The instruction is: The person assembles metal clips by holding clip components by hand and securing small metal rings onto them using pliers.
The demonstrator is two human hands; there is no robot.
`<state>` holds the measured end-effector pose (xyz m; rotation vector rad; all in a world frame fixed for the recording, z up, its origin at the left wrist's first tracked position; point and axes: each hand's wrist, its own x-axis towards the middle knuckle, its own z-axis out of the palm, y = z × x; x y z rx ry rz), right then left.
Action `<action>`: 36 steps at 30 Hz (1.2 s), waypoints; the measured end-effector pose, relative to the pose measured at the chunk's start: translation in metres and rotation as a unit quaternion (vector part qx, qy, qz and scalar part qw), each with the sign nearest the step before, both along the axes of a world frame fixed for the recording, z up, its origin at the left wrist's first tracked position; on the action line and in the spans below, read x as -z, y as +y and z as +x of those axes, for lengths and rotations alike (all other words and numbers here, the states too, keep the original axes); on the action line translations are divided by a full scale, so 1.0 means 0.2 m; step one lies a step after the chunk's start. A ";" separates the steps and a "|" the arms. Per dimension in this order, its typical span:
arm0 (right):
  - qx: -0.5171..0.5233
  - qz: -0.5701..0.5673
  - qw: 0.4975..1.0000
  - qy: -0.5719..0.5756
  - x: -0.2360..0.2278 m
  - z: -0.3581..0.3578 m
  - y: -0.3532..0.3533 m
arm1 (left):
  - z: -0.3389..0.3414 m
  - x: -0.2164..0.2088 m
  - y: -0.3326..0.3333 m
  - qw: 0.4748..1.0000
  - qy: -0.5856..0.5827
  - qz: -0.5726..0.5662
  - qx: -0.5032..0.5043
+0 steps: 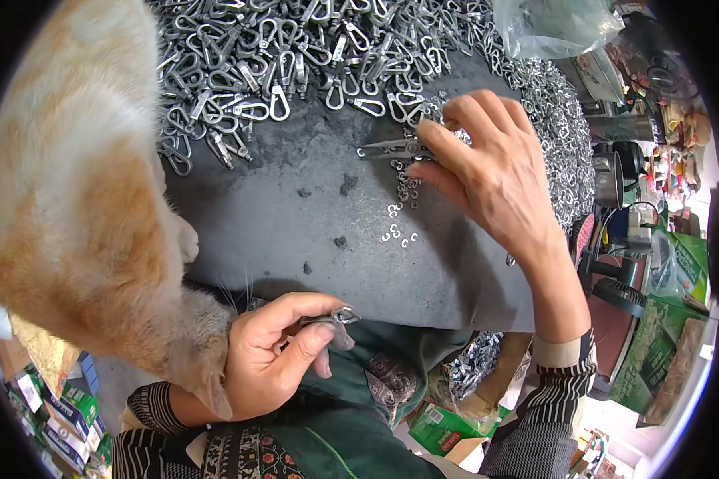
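Observation:
Close to the table's near edge, my left hand point(272, 351) pinches a small metal snap hook point(343, 316) between thumb and fingers; most of it is hidden in the grip. Over the right part of the dark grey table point(256, 207), my right hand point(491, 164) grips slim pliers point(395, 148) that point left. A tiny metal ring point(360, 152) shows at the tips of their jaws. Beneath that hand lie several small open C-shaped rings point(395, 230) and a little cluster of rings point(407, 190).
An orange and white cat point(80, 199) lies along the left side, its head against my left forearm. Snap hooks point(284, 56) are heaped at the far side, small metal parts point(566, 144) at the right. A plastic bag point(555, 28) sits at the far right.

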<state>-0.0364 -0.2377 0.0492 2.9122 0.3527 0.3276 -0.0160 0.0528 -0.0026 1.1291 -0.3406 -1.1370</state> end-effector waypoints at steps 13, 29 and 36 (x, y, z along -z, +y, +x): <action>-0.063 -0.022 0.996 0.054 -0.03 0.12 -0.04 | 0.01 0.00 0.00 0.998 0.010 -0.004 0.055; -0.043 0.168 0.982 0.076 -0.14 -0.31 0.23 | 0.06 -0.06 -0.05 0.992 0.115 0.036 0.035; -0.032 0.209 0.975 0.060 -0.11 -0.38 0.23 | 0.05 -0.06 -0.07 0.998 0.033 0.008 0.053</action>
